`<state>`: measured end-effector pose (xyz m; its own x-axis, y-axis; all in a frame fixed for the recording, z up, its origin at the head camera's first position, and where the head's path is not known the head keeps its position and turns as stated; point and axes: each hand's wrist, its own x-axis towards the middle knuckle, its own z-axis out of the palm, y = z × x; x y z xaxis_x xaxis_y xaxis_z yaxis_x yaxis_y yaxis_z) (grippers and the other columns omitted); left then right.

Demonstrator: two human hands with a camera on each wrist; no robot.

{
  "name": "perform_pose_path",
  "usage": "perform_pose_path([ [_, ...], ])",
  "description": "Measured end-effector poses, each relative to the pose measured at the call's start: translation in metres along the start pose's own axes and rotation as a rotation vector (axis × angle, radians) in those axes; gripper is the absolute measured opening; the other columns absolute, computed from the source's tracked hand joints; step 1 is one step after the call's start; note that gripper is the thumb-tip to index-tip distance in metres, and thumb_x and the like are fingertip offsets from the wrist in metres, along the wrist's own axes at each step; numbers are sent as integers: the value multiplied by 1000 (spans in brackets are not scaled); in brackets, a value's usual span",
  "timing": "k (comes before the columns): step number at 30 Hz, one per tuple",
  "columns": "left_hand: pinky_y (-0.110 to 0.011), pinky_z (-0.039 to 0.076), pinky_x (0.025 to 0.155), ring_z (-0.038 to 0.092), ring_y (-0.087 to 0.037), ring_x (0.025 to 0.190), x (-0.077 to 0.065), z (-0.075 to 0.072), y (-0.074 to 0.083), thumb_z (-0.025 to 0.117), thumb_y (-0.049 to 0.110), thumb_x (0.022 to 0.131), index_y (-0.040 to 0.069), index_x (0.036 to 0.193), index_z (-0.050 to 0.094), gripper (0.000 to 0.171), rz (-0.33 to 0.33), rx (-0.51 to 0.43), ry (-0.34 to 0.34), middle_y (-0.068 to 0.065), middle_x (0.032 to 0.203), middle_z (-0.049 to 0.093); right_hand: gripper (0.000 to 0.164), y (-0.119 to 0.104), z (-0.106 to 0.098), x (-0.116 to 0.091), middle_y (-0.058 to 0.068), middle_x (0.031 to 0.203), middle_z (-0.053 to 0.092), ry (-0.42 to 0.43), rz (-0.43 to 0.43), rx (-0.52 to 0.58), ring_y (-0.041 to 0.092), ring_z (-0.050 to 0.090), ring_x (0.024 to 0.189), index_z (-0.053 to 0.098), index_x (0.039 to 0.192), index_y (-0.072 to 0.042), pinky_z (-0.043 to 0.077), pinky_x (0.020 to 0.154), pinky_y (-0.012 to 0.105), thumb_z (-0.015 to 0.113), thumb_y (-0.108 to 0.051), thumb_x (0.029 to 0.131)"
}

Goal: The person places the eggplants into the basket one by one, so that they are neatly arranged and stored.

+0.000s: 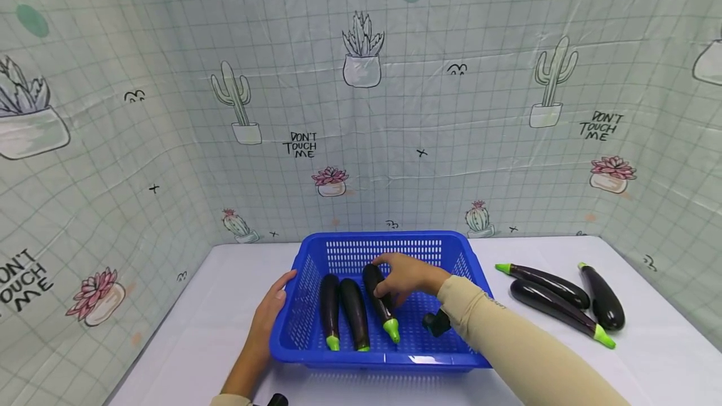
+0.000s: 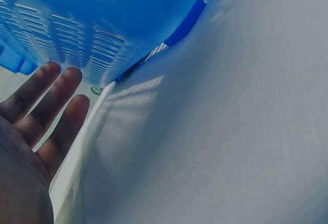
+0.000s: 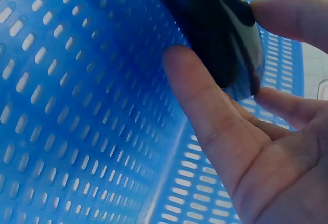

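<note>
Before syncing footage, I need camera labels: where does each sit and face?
On head: faces forward and down at blue basket; left hand, right hand, sleeves show.
On left wrist: faces basket's side and table; left fingers show.
On right wrist: faces held eggplant inside basket; right fingers show.
Head and right wrist share that eggplant.

Blue basket (image 1: pixel 383 359) patterned with slots at 6 o'clock, purple-black eggplants (image 1: pixel 352 309) with lime-green tips (image 1: pixel 391 329) at 6 and 4 o'clock, beige sleeves (image 1: pixel 524 343), plain white table (image 1: pixel 180 337), pale grey-green gridded backdrop (image 1: pixel 406 199), green cacti (image 1: pixel 555 67), pink succulents (image 1: pixel 613 165) at 3 and 8 o'clock, black lettering (image 1: pixel 303 145).
</note>
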<state>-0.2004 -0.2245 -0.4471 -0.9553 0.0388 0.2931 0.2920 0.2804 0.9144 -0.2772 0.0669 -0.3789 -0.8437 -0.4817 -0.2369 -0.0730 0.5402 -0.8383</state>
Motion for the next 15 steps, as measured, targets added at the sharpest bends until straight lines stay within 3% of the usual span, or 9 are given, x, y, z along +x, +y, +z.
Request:
perform_pose_path([
  [15, -67, 39, 101, 38, -51, 138, 2, 0, -4, 30, 35, 109, 14, 153, 40, 50, -9, 5, -5, -22, 157, 35, 71, 6, 3, 3, 20, 92, 66, -4, 35, 62, 34, 71, 75, 41, 145, 6, 61, 63, 43, 75, 2, 82],
])
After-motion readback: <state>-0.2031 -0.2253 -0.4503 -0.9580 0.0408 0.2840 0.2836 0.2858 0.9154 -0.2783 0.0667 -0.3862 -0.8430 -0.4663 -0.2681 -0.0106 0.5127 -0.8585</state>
